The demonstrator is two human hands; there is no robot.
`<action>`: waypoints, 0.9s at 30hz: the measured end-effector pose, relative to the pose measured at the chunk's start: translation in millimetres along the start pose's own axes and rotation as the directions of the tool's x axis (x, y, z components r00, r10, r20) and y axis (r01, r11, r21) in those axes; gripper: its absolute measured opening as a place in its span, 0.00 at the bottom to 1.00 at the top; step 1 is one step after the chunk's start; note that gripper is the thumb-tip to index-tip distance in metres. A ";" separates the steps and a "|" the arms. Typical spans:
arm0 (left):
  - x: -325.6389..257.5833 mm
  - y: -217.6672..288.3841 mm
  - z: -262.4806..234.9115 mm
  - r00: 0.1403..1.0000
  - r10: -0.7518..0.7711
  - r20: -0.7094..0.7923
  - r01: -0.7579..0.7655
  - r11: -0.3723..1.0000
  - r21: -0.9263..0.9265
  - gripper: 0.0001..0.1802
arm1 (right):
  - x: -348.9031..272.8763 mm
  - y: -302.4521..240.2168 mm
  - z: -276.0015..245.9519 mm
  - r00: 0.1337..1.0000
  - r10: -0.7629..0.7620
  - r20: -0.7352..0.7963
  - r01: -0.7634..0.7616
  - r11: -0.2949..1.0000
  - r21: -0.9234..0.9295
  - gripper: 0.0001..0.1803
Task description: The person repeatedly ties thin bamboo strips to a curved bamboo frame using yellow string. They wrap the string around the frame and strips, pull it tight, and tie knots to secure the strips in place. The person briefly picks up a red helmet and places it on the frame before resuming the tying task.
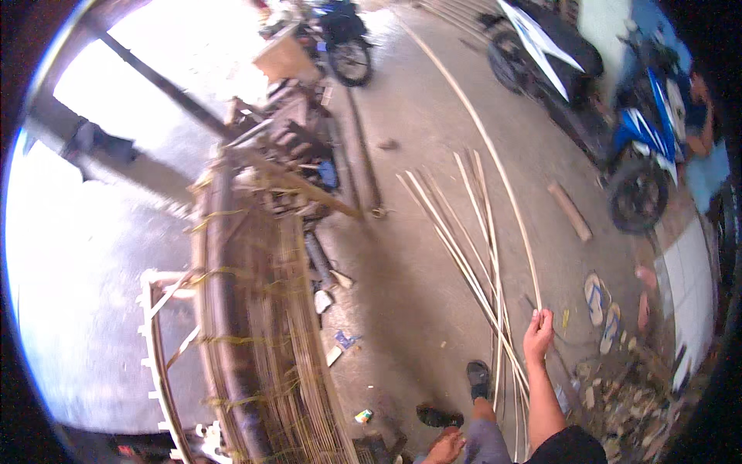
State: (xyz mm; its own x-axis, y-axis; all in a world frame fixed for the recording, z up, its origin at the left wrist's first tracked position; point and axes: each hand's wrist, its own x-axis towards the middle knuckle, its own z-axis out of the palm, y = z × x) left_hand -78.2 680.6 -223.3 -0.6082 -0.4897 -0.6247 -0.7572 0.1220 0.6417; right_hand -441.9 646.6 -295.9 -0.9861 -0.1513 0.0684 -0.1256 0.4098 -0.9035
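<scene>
Right hand (539, 334) on one bamboo strip (485, 143)

Your right hand (539, 334) grips a pale cream bamboo strip (495, 162). At nine o'clock the woven frame (263, 340) is brown with yellow ties. At two o'clock a motorbike (645, 147) is blue and white. The floor (433, 255) is grey.

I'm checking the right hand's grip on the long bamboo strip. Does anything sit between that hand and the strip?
Nothing visible does. The right hand is already closed around the near end of the long bamboo strip, which runs away across the concrete floor. The other strips lie just left of it.
</scene>
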 end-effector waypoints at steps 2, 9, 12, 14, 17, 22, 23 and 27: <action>-18.1 -19.5 -27.5 0.999 -0.033 -0.020 0.031 0.998 -0.053 0.25 | 2.9 -95.5 15.9 0.991 -0.131 -0.031 0.133 0.989 0.062 0.11; -80.5 4.7 -194.9 0.703 0.183 -0.687 -0.233 0.972 0.021 0.28 | -120.0 -448.4 87.6 0.775 -0.533 0.339 0.235 0.742 0.628 0.15; -154.2 26.5 -251.9 0.592 0.087 -0.801 -0.267 0.959 -0.094 0.29 | -230.8 -524.1 103.4 0.594 -0.499 0.631 -0.242 0.637 0.732 0.13; -205.1 21.0 -260.1 0.587 0.013 -0.810 -0.300 0.932 -0.202 0.28 | -288.5 -572.1 80.5 0.380 -0.606 0.699 -0.427 0.555 0.714 0.13; -264.9 -6.8 -246.2 0.544 -0.090 -0.834 -0.286 0.915 -0.286 0.27 | -362.4 -615.6 63.5 0.160 -0.604 0.781 -0.717 0.473 0.512 0.14; -388.8 -40.2 -207.2 0.365 -0.445 -0.818 -0.023 0.874 -0.485 0.19 | -453.0 -638.4 42.8 0.063 -0.443 0.894 -0.894 0.374 0.248 0.13; -417.9 -59.9 -187.7 0.277 -0.431 -0.859 0.030 0.897 -0.441 0.18 | -471.9 -630.4 39.2 0.076 -0.431 0.899 -0.888 0.381 0.258 0.13; -548.0 -72.4 -181.4 0.056 -0.707 -0.705 0.318 0.682 -0.658 0.22 | -573.4 -529.9 43.1 0.000 -0.308 0.951 -0.846 0.508 0.165 0.12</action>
State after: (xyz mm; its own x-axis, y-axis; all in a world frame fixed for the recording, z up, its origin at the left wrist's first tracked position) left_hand 353.1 783.5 153.2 0.6689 -0.7225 -0.1749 -0.5534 -0.6411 0.5317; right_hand 194.8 477.4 125.4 0.1415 -0.9821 -0.1243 0.7879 0.1878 -0.5865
